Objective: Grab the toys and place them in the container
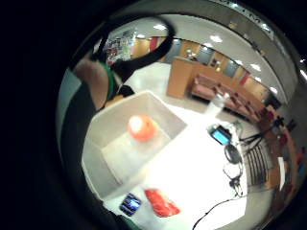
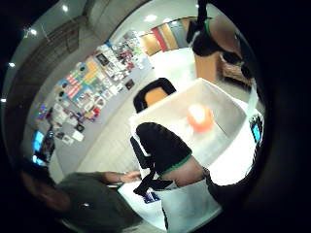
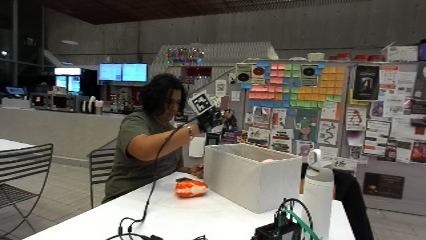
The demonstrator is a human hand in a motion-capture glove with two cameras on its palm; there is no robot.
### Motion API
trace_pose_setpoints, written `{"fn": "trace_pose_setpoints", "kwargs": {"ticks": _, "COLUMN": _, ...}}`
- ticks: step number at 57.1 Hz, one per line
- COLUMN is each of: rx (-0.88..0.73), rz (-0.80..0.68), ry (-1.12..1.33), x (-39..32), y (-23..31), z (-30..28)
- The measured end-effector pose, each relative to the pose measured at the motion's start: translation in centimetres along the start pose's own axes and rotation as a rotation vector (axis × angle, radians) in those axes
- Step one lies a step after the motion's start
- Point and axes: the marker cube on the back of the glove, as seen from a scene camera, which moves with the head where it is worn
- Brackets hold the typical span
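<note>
Toys: two show. One orange, rounded toy (image 1: 142, 127) lies on the floor of the container, seen from above in both palm views. A second, orange-and-white toy (image 3: 191, 188) lies on the table just beside the container's near wall, on the person's side.
Toy in container: rests near the middle of the floor, apart from the walls. Judged already delivered.
Toy on table: untouched, nothing over it. Judged the next one to fetch.
Container: white, open-topped box (image 3: 249, 175) standing upright on the table (image 3: 180, 215), within the seated person's reach. The open top explains why both palm cameras see straight down to the floor.
Right hand: gloved right hand (image 3: 212, 119) is held high above the container's near rim, arm raised and bent. Nothing shows between the palm and the box floor in either palm view, so it is judged empty. One gloved finger (image 2: 160, 145) curves across the thumb-side view. Whether the fingers are spread or curled overall, I cannot tell.
Why held so: a raised, empty hand over the box fits the end of a drop, before a reach to the table toy. Judgement only.
Other hand: bare, low at the table edge behind the table toy, mostly hidden.
Surroundings: small dark phone-like device (image 1: 130, 204) and red packet (image 1: 162, 202) lie on the table outside the container. White bottle (image 3: 317, 192) stands past the box's far end.
Progress: one in, at least one out.
</note>
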Motion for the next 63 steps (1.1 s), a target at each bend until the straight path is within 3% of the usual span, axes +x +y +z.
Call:
{"fn": "trace_pose_setpoints", "kwargs": {"ticks": 3, "rx": -0.071, "rz": -0.008, "ry": 0.012, "x": 1.0, "y": 4.0, "z": 1.1}}
{"fn": "trace_pose_setpoints", "kwargs": {"ticks": 7, "rx": -0.206, "rz": 0.105, "ry": 0.038, "x": 2.7, "y": 8.9, "z": 3.5}}
{"fn": "trace_pose_setpoints", "kwargs": {"ticks": 10, "rx": -0.295, "rz": 0.065, "ry": -0.011, "x": 2.8, "y": 12.8, "z": 5.1}}
{"fn": "trace_pose_setpoints", "kwargs": {"ticks": 12, "rx": -0.347, "rz": 0.138, "ry": -0.041, "x": 2.5, "y": 14.8, "z": 6.4}}
{"fn": "trace_pose_setpoints", "kwargs": {"ticks": 16, "rx": -0.437, "rz": 0.276, "ry": -0.038, "x": 2.8, "y": 18.1, "z": 9.2}}
{"fn": "trace_pose_setpoints", "kwargs": {"ticks": 27, "rx": -0.721, "rz": 0.329, "ry": 0.008, "x": 1.6, "y": 24.9, "z": 15.9}}
{"fn": "trace_pose_setpoints", "kwargs": {"ticks": 43, "rx": -0.375, "rz": 0.237, "ry": 0.090, "x": 0.8, "y": 26.0, "z": 17.4}}
{"fn": "trace_pose_setpoints", "kwargs": {"ticks": 51, "rx": -0.276, "rz": 0.244, "ry": 0.058, "x": 1.3, "y": 25.7, "z": 17.0}}
{"fn": "trace_pose_setpoints", "kwargs": {"ticks": 63, "rx": -0.171, "rz": 0.255, "ry": -0.033, "x": 1.1, "y": 22.6, "z": 10.3}}
